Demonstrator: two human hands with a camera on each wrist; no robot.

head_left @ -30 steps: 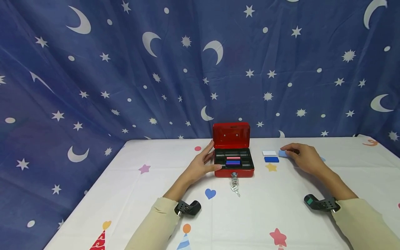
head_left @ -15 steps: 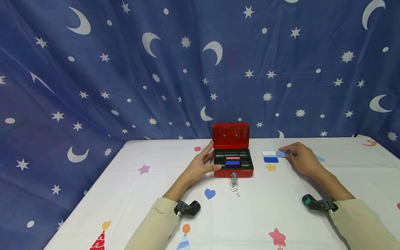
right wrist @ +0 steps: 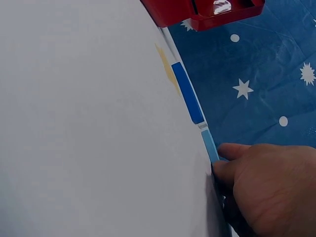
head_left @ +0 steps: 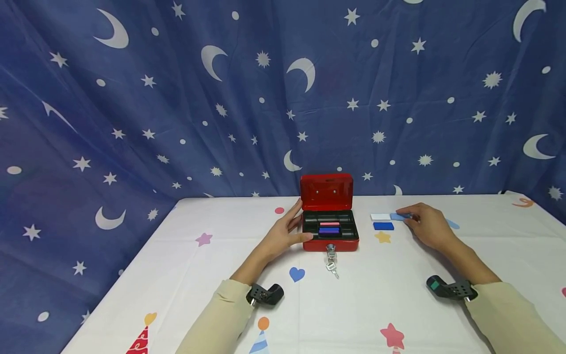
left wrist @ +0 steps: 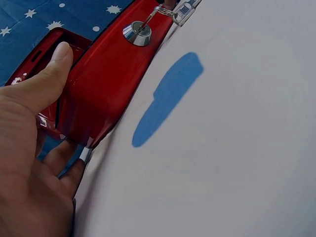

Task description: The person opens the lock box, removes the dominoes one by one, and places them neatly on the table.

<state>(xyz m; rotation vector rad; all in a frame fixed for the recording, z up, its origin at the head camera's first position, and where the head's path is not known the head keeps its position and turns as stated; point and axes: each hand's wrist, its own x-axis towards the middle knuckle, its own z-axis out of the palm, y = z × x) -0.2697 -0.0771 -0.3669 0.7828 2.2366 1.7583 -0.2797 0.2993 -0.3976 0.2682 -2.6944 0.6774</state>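
Note:
A red cash box (head_left: 331,245) stands with its lid up; its black tray (head_left: 311,217) holds several small blocks, pink and blue to purple. My left hand (head_left: 280,238) grips the box's left side, the thumb over the front edge, as the left wrist view (left wrist: 34,163) also shows. To the right, my right hand (head_left: 431,225) pinches a light blue block (right wrist: 209,145) between thumb and fingers at table level. Its left end meets a white block (head_left: 380,217). A dark blue block (head_left: 383,226) lies just in front of the white one.
Keys (head_left: 331,267) hang from the lock on the box's front. The white tablecloth (head_left: 345,314) carries printed stars, hearts and party hats. A blue curtain (head_left: 247,108) with moons and stars hangs right behind the table.
My right hand has slid the light blue block a little left, up against the white block. The left hand and cash box have stayed in place.

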